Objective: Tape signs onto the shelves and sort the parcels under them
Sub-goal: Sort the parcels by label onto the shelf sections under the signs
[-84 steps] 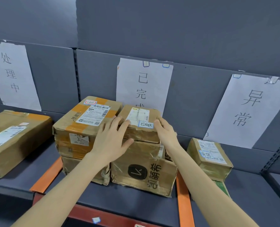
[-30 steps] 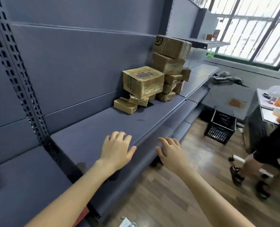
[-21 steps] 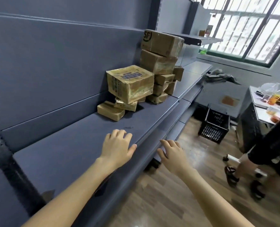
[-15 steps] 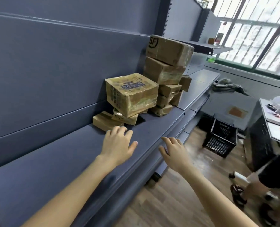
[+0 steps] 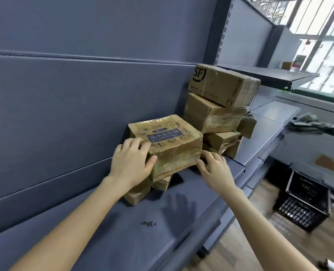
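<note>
My left hand [image 5: 131, 165] grips the blue-labelled parcel [image 5: 172, 141], right hand [image 5: 214, 170] loose at its corner; I'd clamp both sides, then lift level.

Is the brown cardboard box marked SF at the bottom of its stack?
No, the brown cardboard SF box lies on top of another brown box.

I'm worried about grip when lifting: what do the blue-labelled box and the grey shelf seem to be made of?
The blue-labelled box looks like brown cardboard wrapped in clear glossy tape, going by the shiny, wrinkled film and the crushed corners, so it is probably slick. The shelf seems to be painted sheet metal with a matte blue-grey finish and thin folded edges, though the look alone cannot confirm that.
</note>
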Available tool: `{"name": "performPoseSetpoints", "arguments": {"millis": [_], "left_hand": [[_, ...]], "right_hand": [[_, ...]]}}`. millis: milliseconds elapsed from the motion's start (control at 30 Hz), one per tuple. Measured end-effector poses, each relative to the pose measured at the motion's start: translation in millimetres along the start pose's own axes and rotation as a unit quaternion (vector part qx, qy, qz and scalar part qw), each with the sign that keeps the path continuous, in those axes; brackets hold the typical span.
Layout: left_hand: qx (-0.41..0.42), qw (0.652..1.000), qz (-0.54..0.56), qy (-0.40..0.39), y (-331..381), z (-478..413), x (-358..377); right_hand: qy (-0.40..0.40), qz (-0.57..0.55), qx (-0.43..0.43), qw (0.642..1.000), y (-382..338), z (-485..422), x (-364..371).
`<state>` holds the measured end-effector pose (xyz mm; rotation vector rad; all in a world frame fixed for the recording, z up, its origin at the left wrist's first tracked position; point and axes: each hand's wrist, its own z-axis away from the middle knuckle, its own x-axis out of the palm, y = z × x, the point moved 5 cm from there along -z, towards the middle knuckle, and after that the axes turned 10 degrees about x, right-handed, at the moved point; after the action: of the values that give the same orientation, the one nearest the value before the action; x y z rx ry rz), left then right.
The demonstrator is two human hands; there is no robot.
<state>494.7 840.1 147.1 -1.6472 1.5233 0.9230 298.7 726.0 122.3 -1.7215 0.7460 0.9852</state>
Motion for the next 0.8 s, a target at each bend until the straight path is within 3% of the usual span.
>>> {"name": "performPoseSetpoints", "arguments": {"millis": [200,367,567,800], "left_hand": [[-0.065,0.998,0.007,-0.018,-8,-17,17],[-0.187,0.978,0.084,-0.032,-6,-24,33],[-0.33,0.917,0.222,-0.027,-7,-25,48],[-0.417,0.828,0.372,0.045,-4,-17,57]], "right_hand": [[-0.005,-0.044,-0.022,0.999,5,-56,-6],[-0.083,-0.162,-0.029,0.983,7,-88,4],[-0.194,-0.325,0.006,0.926,5,-102,18],[-0.22,-0.396,0.009,0.891,3,-107,24]]}}
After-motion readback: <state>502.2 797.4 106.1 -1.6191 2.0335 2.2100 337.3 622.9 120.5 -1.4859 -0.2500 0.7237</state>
